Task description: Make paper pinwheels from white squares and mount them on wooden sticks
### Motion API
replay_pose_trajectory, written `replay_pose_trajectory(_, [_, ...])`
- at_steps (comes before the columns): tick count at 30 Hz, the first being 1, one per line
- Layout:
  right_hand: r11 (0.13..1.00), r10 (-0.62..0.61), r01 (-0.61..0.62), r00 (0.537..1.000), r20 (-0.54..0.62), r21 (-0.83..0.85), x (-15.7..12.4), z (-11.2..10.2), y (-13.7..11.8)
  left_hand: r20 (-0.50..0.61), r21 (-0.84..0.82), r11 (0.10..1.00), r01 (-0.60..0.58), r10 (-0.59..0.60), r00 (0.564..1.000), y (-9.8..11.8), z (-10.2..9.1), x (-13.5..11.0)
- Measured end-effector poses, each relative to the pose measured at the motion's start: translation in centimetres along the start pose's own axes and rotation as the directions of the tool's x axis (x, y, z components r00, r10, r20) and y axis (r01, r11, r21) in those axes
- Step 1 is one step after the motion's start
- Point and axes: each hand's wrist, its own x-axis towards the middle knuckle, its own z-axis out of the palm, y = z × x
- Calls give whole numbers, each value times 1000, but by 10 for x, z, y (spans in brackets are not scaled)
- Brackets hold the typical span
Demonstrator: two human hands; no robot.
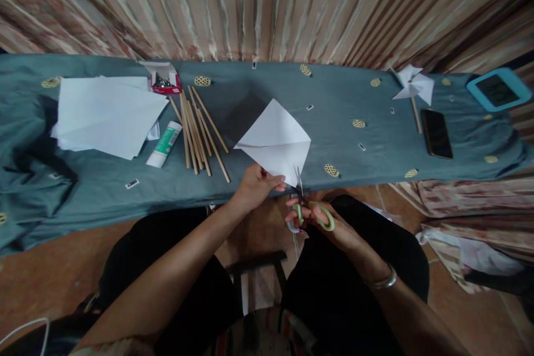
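A square sheet of white paper (277, 136) with a crease across it is held over the near edge of the table. My left hand (257, 184) pinches its lower corner between thumb and fingers. In my right hand (321, 219) is a pair of scissors (324, 217) with light green handles, my fingers through the loops. The blades are apart and point away from me, at the paper's edge near that lower corner, just right of my left fingertips.
Left on the cloth-covered table (283, 79) are a paper stack (104, 114), a red box of small metal pieces (167, 84), a glue tube (164, 144) and several wooden sticks (200, 133). Right are a paper pinwheel (413, 84), a phone (436, 133) and a blue-framed device (498, 89).
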Motion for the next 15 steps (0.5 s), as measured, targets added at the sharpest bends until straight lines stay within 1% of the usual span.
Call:
replay_pose_trajectory(6, [1000, 26, -26, 1000, 7, 9, -7, -3, 8, -10, 10, 1000, -17, 17, 1000, 3, 2, -2])
replay_pose_trajectory(8, [999, 28, -28, 1000, 8, 15, -8, -3, 10, 3, 35, 999, 16, -16, 1000, 3, 3, -5])
replay_pose_trajectory(12, [1000, 23, -23, 1000, 8, 10, -12, -4, 9, 84, 81, 989, 123, -130, 988, -3, 5, -14])
replay_pose_trajectory(15, [1000, 7, -7, 1000, -7, -13, -18, -5, 10, 94, 98, 986, 135, -144, 985, -11, 5, -20])
